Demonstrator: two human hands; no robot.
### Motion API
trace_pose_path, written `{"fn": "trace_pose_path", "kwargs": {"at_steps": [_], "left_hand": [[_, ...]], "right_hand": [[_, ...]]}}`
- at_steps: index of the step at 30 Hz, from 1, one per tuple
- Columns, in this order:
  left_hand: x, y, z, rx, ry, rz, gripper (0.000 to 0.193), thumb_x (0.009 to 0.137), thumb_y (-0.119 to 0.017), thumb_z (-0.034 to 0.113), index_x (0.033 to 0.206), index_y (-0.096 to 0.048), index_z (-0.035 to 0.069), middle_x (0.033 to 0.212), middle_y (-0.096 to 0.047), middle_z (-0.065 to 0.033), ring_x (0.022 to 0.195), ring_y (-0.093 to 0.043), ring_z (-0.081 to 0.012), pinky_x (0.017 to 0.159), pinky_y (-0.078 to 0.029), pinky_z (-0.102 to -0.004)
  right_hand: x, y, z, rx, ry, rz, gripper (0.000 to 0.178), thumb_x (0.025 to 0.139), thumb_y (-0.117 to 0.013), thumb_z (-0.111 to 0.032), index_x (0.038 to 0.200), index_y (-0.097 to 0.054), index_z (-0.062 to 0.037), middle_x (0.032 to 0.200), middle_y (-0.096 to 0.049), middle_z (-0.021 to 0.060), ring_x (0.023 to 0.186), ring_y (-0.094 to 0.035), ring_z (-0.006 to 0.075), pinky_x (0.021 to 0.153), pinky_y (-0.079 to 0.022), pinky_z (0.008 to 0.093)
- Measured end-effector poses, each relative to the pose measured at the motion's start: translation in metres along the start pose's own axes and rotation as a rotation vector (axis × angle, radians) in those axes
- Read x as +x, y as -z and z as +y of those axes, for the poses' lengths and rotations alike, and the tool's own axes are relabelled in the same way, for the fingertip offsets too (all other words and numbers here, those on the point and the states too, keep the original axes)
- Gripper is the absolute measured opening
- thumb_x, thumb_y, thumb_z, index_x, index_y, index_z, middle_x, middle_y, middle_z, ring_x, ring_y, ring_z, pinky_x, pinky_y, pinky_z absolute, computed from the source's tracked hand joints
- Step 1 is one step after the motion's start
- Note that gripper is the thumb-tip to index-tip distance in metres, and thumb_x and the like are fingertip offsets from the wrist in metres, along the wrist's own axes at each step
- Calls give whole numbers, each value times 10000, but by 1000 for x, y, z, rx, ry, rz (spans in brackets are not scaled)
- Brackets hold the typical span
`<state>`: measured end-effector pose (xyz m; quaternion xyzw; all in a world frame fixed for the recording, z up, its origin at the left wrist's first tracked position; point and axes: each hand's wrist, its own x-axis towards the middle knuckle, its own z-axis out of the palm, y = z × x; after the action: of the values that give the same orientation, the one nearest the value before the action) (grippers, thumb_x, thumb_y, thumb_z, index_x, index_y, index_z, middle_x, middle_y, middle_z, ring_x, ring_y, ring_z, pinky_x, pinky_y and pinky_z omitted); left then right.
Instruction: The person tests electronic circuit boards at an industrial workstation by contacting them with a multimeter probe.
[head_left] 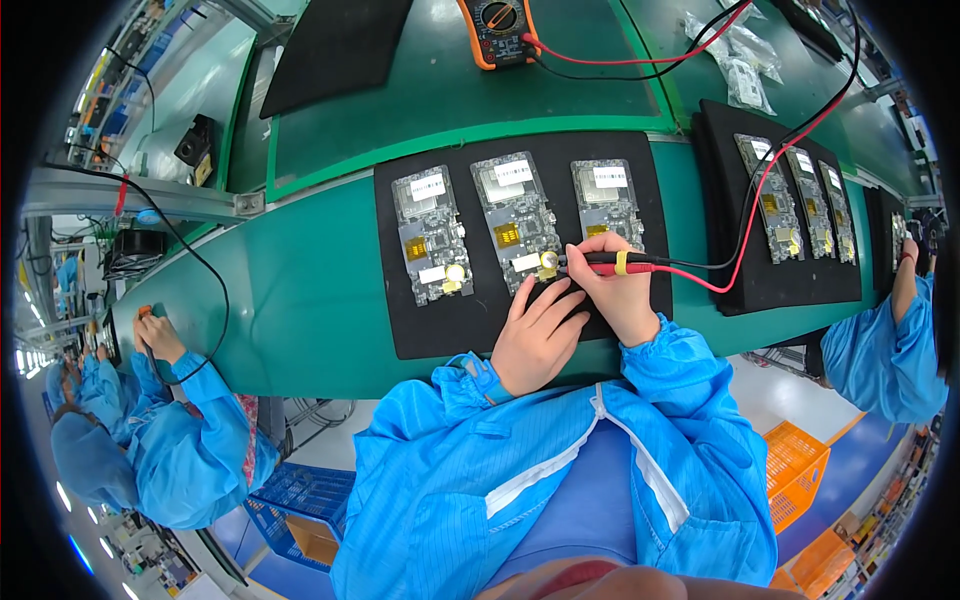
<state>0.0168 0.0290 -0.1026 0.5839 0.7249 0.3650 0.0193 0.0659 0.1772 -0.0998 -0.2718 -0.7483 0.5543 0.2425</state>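
Three green-grey circuit boards lie in a row on a black foam mat (435, 335) in front of me. My right hand (618, 292) is closed around a pair of multimeter probes (630, 264), one red and one black, bound with a yellow band. Their tips are at the lower end of the middle circuit board (515, 222), by a small round yellow part. My left hand (543, 335) lies with fingers stretched at that board's lower edge. The left circuit board (431, 236) is untouched. My right hand partly hides the right circuit board (606, 203).
An orange-rimmed multimeter (497, 32) sits beyond the mat, its leads arcing right. Further boards rest on a second black mat (770, 285). Plastic bags (745, 75) lie at the far right. Co-workers in blue sit on both sides; a blue crate (300, 510) and orange crate (797, 470) stand below.
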Motion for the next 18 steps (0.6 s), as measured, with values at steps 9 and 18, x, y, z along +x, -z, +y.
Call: {"fn": "trace_pose_path", "kwargs": {"at_steps": [9, 18], "left_hand": [[-9, 12, -2, 51, 21, 73, 262, 747, -672, 75, 1007, -646, 81, 1180, -585, -72, 1194, -505, -272, 1057, -269, -558], [-40, 40, -19, 200, 234, 117, 330, 781, -661, 103, 1108, -627, 69, 1259, -553, -92, 1248, -459, -299, 1074, -228, -537]], "right_hand": [[0, -1, 2, -2, 17, -7, 139, 795, -737, -129, 810, -633, -37, 665, -623, 23, 594, -581, 63, 524, -461, 215], [8, -21, -49, 216, -105, -248, 226, 789, -750, -98, 930, -597, -10, 812, -651, 36, 725, -618, 81, 627, -499, 199]]}}
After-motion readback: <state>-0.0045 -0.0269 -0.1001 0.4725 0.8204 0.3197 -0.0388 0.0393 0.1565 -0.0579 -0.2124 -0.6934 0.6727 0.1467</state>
